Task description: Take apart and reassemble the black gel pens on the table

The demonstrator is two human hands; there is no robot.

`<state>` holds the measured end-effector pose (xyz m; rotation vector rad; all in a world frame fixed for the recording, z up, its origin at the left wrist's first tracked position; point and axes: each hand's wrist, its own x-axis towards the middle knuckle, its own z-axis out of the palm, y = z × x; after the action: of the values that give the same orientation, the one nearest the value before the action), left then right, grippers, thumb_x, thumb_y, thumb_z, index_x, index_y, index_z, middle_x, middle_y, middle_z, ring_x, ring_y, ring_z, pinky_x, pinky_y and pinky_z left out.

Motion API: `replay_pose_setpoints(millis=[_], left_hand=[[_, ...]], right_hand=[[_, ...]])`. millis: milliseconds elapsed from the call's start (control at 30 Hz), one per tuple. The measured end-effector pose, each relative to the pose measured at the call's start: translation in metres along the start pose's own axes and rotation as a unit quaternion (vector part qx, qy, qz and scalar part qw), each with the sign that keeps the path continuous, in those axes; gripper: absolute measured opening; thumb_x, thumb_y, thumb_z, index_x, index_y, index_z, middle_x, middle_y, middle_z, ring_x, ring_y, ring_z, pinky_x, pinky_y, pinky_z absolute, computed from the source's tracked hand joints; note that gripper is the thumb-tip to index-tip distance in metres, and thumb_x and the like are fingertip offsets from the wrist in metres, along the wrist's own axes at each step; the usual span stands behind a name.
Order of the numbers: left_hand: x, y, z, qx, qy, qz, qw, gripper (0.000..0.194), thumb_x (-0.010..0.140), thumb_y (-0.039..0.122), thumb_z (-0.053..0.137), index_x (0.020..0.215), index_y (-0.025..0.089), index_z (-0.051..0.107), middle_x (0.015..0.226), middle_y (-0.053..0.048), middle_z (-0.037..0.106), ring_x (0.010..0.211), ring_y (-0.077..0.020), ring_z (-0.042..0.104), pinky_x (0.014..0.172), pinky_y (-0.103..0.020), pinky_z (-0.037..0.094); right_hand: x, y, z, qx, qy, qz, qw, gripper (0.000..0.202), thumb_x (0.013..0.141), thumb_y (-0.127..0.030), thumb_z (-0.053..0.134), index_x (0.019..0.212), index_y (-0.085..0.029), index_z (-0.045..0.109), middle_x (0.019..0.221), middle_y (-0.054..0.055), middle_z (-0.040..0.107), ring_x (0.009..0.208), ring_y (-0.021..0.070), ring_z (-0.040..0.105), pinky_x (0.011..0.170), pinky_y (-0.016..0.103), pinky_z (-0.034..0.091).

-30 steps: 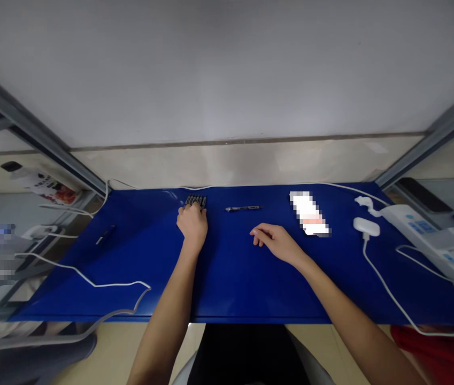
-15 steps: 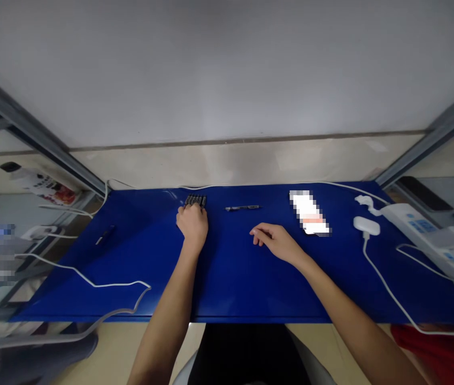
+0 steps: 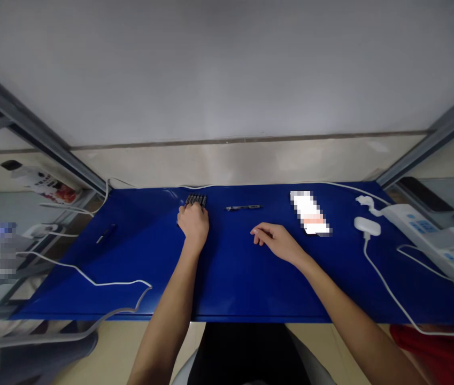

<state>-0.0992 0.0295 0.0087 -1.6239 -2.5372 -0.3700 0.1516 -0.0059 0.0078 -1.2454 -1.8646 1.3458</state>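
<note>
My left hand (image 3: 193, 222) is closed, knuckles up, over the near side of a tight row of several small dark cylinders with pale markings, perhaps batteries (image 3: 197, 199). Their far ends show beyond my knuckles; my fingertips and the near ends are hidden. My right hand (image 3: 275, 239) rests on the blue tabletop (image 3: 230, 278), fingers loosely bent and nothing visible in them. Between the hands and farther back, a dark pen (image 3: 244, 207) lies crosswise, touched by neither hand.
A phone with a bright, blurred screen (image 3: 310, 214) lies right of my right hand. Farther right are a white earbud case (image 3: 367, 225) on a cable and a white power strip (image 3: 427, 235). At left lie another pen (image 3: 105, 234) and a white cable (image 3: 118, 284). A wall (image 3: 230, 163) stands behind.
Almost nothing differs. The view has shifted very slightly, and both hands keep their places and shapes.
</note>
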Motion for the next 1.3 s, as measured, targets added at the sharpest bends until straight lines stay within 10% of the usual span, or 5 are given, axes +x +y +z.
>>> replay_pose_setpoints(millis=[1300], left_hand=[[0.0015, -0.0039, 0.0053, 0.001, 0.010, 0.009, 1.000, 0.030, 0.091, 0.027, 0.046, 0.095, 0.016, 0.073, 0.095, -0.014, 0.069, 0.103, -0.0308, 0.054, 0.080, -0.038, 0.048]], right_hand=[[0.0004, 0.0017, 0.0002, -0.003, 0.001, -0.006, 1.000, 0.029, 0.096, -0.041, 0.050, 0.096, -0.020, 0.069, 0.083, 0.005, 0.071, 0.075, 0.0170, 0.064, 0.071, 0.031, 0.049]])
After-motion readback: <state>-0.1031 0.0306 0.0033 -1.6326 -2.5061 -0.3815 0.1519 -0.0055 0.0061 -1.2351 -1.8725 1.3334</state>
